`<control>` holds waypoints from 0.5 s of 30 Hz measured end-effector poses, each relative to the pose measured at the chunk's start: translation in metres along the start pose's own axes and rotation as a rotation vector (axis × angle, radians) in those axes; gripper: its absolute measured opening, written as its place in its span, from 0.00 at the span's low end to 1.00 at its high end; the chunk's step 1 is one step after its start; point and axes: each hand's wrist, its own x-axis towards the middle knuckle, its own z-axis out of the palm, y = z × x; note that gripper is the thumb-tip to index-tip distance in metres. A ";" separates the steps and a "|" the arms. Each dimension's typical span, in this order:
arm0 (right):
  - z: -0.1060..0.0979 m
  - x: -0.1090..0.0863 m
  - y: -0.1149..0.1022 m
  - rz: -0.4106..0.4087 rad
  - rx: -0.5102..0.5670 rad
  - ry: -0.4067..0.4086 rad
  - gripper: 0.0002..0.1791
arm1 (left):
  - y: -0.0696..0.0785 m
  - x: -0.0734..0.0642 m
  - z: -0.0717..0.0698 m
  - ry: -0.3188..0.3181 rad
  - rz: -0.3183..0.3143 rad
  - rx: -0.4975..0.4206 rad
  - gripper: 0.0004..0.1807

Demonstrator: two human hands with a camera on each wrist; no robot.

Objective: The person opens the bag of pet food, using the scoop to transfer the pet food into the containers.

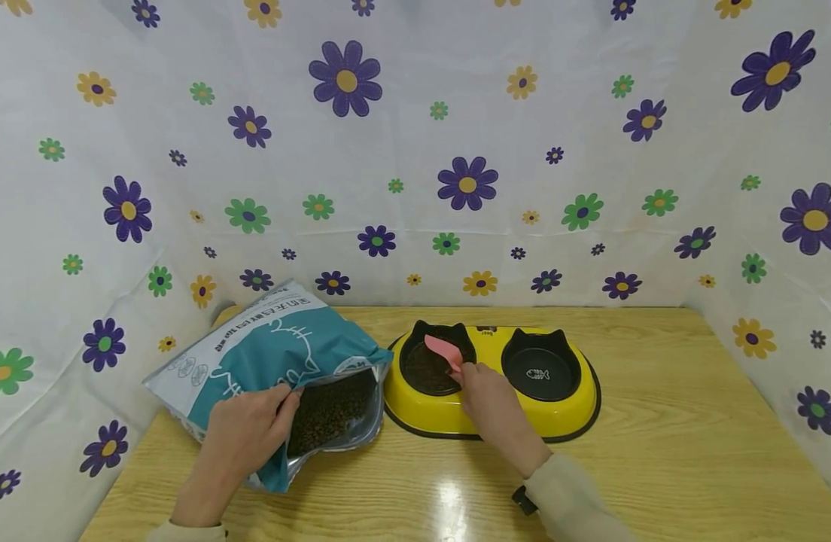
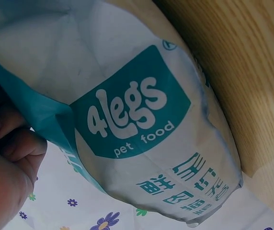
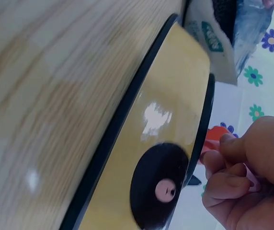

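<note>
My left hand (image 1: 249, 425) pinches the rim of a teal and white pet food bag (image 1: 266, 339). The bag lies tilted on the table with its mouth open, and brown kibble (image 1: 330, 410) shows inside. In the left wrist view the bag (image 2: 127, 115) reads "4Legs pet food". My right hand (image 1: 493, 403) grips the handle of a pink scoop (image 1: 444, 349) over the left cat-eared bowl. Brown kibble (image 1: 425, 369) covers the bottom of that bowl. In the right wrist view the fingers of the right hand (image 3: 252, 177) curl round the scoop, which is mostly hidden.
The yellow double feeder (image 1: 425, 414) stands on the wooden table (image 1: 666, 421), right of the bag. Its right black bowl (image 1: 540, 369) shows a fish-bone print on the bottom. A white cloth with flowers (image 1: 402, 135) hangs behind and on both sides.
</note>
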 end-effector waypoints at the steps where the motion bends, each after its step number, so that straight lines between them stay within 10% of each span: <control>1: 0.001 0.000 -0.001 -0.017 -0.003 0.006 0.11 | 0.000 0.000 0.000 -0.001 -0.001 -0.001 0.25; 15: -0.004 -0.001 0.006 0.039 -0.138 0.160 0.09 | -0.002 0.000 0.002 0.026 0.018 -0.001 0.25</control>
